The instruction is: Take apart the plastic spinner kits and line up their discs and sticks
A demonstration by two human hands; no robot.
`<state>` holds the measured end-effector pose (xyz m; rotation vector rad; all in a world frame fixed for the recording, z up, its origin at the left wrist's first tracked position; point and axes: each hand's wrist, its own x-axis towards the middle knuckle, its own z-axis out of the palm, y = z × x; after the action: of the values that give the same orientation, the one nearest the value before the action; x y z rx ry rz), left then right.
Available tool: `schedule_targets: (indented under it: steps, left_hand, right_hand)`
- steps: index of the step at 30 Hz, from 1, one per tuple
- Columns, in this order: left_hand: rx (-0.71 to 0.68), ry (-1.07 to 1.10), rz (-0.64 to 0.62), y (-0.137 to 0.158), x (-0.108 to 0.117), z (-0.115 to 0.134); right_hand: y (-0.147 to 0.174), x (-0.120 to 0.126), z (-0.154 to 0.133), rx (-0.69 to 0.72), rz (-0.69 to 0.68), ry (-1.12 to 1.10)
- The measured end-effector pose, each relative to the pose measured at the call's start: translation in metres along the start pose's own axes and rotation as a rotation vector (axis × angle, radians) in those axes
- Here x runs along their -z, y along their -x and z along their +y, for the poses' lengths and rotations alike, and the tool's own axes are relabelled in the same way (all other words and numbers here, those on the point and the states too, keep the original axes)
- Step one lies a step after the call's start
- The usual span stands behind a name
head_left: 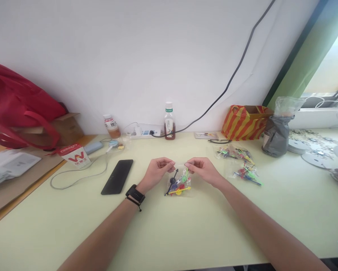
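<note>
Both my hands pinch the top corners of a small clear plastic bag (pixel 179 182) at the middle of the table. My left hand (pixel 159 171), with a black watch (pixel 135 194) on its wrist, grips the left corner. At the opposite corner, my right hand (pixel 203 169) closes thumb and finger on the edge. Inside the bag lie small coloured plastic arrow pieces: black, yellow, green, red and blue. Two similar filled bags, a nearer one (pixel 247 174) and a farther one (pixel 233 152), rest to the right of my right hand.
A black phone (pixel 117 177) lies left of my hands, near a white cable and a red-and-white box (pixel 74 156). Along the wall stand a tea bottle (pixel 169 122), a power strip (pixel 150 131) and a striped bag (pixel 239 123). Grey discs (pixel 297 146) lie far right.
</note>
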<state>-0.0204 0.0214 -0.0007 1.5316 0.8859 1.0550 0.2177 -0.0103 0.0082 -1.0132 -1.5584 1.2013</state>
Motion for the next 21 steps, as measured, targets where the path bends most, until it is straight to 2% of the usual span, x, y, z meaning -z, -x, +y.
schedule_targets:
  steps: [4, 9, 17, 21]
  left_hand:
    - [-0.009, -0.034, 0.03, 0.0, 0.001, 0.0]
    - [-0.014, 0.016, 0.002, 0.002, -0.001, 0.002]
    - [0.121, 0.129, 0.014, 0.003, 0.004, 0.007]
    - [0.104, 0.117, 0.013, 0.003, 0.005, 0.004]
  right_hand:
    - [0.0, -0.002, 0.002, -0.007, 0.06, -0.025]
    - [0.0, -0.005, 0.005, -0.021, 0.103, -0.06]
    - [0.001, -0.001, 0.01, 0.031, 0.065, -0.102]
    - [0.001, 0.001, 0.005, 0.088, 0.029, -0.074]
